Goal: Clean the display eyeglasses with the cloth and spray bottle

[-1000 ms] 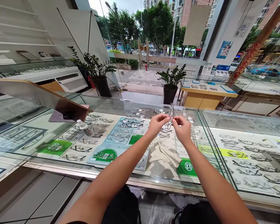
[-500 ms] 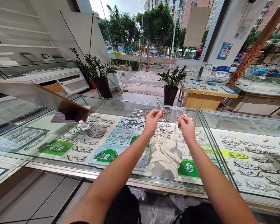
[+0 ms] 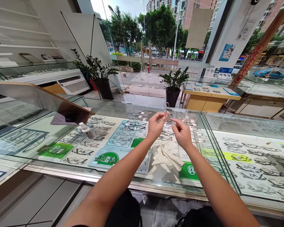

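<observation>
My left hand (image 3: 156, 126) pinches a pair of eyeglasses (image 3: 167, 108) with a thin frame, raised above the glass counter. The lenses stand nearly edge-on to me. Close on the right is my right hand (image 3: 182, 134), its index finger stretched toward the glasses and its other fingers bent, with no object visible in it. Whether that fingertip touches the frame I cannot tell. Below the hands a crumpled beige cloth (image 3: 167, 159) lies on the counter top. A white spray bottle (image 3: 87, 130) stands to the left.
Rows of eyeglasses (image 3: 82, 151) show beneath the glass of the display counter (image 3: 156, 183). A wooden panel (image 3: 49, 101) rises at the left. Potted plants (image 3: 172, 91) stand beyond the counter, before a large window. Another display table (image 3: 210, 97) is at the back right.
My right hand has moved left and nearer to me, its index finger now stretched out. The eyeglasses in my left hand have turned and shifted slightly right.
</observation>
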Available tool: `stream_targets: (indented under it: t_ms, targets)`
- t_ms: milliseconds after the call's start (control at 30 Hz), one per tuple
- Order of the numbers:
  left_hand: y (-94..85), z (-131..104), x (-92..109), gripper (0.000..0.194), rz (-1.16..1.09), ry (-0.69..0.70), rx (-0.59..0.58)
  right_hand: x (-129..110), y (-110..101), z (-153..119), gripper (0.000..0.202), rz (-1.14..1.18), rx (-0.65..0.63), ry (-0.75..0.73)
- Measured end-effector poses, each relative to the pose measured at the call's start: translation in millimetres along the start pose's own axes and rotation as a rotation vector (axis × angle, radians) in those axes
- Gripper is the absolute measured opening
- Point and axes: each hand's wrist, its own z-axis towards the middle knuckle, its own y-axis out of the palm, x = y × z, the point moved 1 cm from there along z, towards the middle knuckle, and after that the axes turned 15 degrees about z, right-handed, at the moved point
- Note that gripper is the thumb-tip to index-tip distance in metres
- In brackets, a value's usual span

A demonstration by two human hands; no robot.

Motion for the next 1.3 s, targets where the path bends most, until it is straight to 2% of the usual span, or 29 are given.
stream_targets:
  t_ms: [100,233,433,633,800,933,1033,1200,1300]
  targets:
    - [1.7,-5.6,3.8,0.018,0.087,0.085,-0.010,0.8,5.6,-4.4,0.043,-0.079,-0.056,-0.014]
    - [1.2,-7.7,7.4,0.016,0.169,0.162,-0.011,1.4,7.2,-5.7,0.048,-0.167,-0.028,0.000]
    - [0.8,-7.7,8.9,0.016,0.206,0.168,-0.013,0.0,7.4,-5.9,0.051,-0.228,0.007,0.021]
    - [0.9,-6.8,7.9,0.019,0.258,0.177,-0.041,0.9,-3.3,-0.9,0.062,-0.233,0.156,0.029]
    - [0.8,-7.8,10.6,0.018,0.337,0.239,-0.109,-4.8,-14.1,5.7,0.069,-0.176,0.283,-0.023]
    - [1.1,-8.7,12.5,0.018,0.314,0.237,-0.135,-8.1,-15.3,5.6,0.072,-0.129,0.332,-0.069]
    - [1.6,-8.5,12.9,0.019,0.267,0.199,-0.119,-7.4,-13.6,4.4,0.064,-0.148,0.275,-0.073]
    - [3.2,-6.9,11.3,0.019,0.146,0.137,-0.121,0.7,-5.9,3.9,0.040,-0.243,0.036,-0.109]
    - [4.0,-5.1,9.2,0.022,0.057,0.100,-0.167,4.9,-1.1,3.3,0.034,-0.239,-0.004,-0.160]
